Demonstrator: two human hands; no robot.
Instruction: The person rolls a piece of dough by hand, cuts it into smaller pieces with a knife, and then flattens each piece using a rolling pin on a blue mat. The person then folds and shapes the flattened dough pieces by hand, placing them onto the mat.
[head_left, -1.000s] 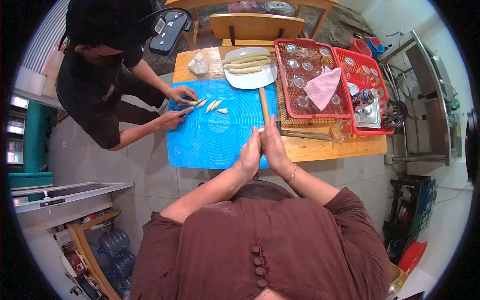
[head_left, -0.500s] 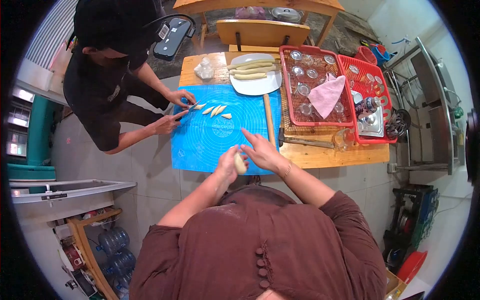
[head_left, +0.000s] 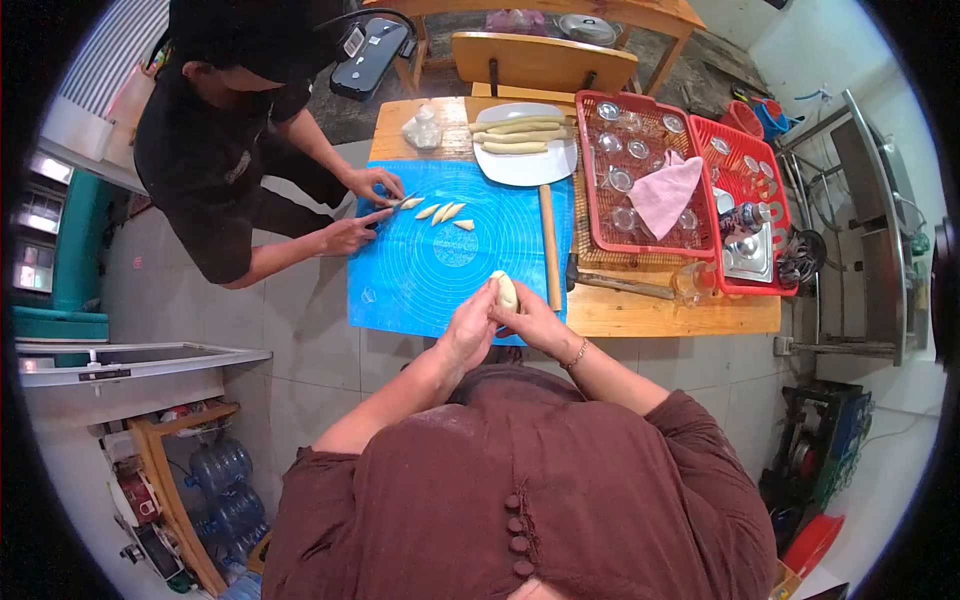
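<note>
A pale, oblong dough piece (head_left: pixel 508 292) stands out from between my two hands, above the front part of a blue silicone mat (head_left: pixel 385 300). My left hand (head_left: pixel 471 325) closes on its left side. Around its right and lower side are the fingers of my right hand (head_left: pixel 538 326), which has a bracelet at the wrist. Just beyond, to the right, a wooden rolling pin (head_left: pixel 550 245) lies along the mat. Several small pointed dough pieces (head_left: pixel 452 211) rest on the mat farther off.
Across the mat's left edge, a co-worker's hands (head_left: pixel 365 215) hold a knife at a small dough piece. At the back, a white plate (head_left: pixel 535 172) bears several dough rolls. Red baskets (head_left: pixel 650 250) with glasses and a pink cloth (head_left: pixel 665 192) stand right, near a wooden-handled tool (head_left: pixel 630 287).
My right hand, open and apart from the dough before, has come in and closed around it. The dough has risen forward between both hands. The view has shifted slightly.
</note>
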